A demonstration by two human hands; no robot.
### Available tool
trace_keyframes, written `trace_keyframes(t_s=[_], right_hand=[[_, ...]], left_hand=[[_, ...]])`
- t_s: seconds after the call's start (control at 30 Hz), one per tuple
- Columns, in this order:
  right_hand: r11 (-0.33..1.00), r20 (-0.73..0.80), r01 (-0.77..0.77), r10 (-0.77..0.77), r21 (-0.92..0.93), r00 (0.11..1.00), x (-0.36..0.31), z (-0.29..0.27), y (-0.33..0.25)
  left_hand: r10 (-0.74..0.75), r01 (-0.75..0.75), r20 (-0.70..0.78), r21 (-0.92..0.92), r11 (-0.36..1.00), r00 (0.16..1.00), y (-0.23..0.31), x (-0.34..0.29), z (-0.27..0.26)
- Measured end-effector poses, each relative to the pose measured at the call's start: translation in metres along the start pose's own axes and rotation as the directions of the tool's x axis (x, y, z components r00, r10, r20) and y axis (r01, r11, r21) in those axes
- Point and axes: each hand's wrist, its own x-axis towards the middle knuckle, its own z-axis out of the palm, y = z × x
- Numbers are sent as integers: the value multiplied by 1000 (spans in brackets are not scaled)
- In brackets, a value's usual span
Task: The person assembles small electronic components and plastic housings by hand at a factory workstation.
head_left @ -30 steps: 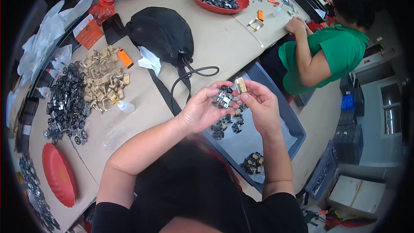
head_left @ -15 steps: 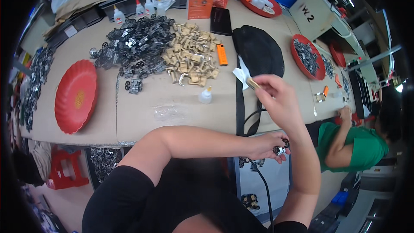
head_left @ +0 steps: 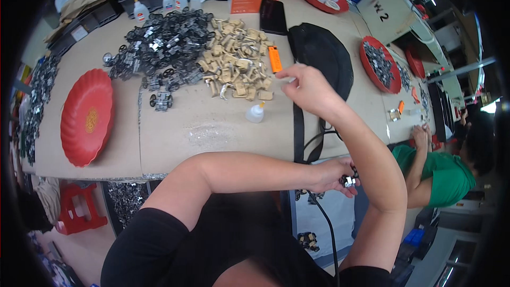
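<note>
holding a small chassis (head_left: 348, 181), the left hand (head_left: 332, 176) is curled round it, just past the table's front edge and close beside the right forearm (head_left: 374, 154). the chassis is dark, with black wheels and a bright silvery patch. the right hand (head_left: 311, 89) is over the table (head_left: 260, 143) and in front of part of the black bag (head_left: 319, 53), forefinger pointed out just below an orange stick (head_left: 274, 59); at this angle i cannot tell whether thumb and finger have anything between them. to the left of that hand lie the beige parts (head_left: 239, 56) in a heap, one of them at its near edge. more dark chassis (head_left: 164, 42) are piled against the heap's left side. in front of the beige parts is a white bottle (head_left: 255, 113) with a yellow tip. a red dish (head_left: 85, 111) sits well to the left. below the left hand, a white sheet (head_left: 325, 223) lines a tray, with a few assembled pieces (head_left: 308, 241) on it. a person in green (head_left: 451, 180) is at the right.
</note>
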Motion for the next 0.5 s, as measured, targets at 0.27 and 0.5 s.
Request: trace_keyframes(t_s=[0.27,0.5], right_hand=[[780,-526,77,342,622,779,-114,-67,22],[401,-273,-343,891,850,363,-277,62,137]], left_hand=[[-15,13,-67,-26,1000,998,19,-7,-10],[77,-93,81,208,974,994,23,-16,24]])
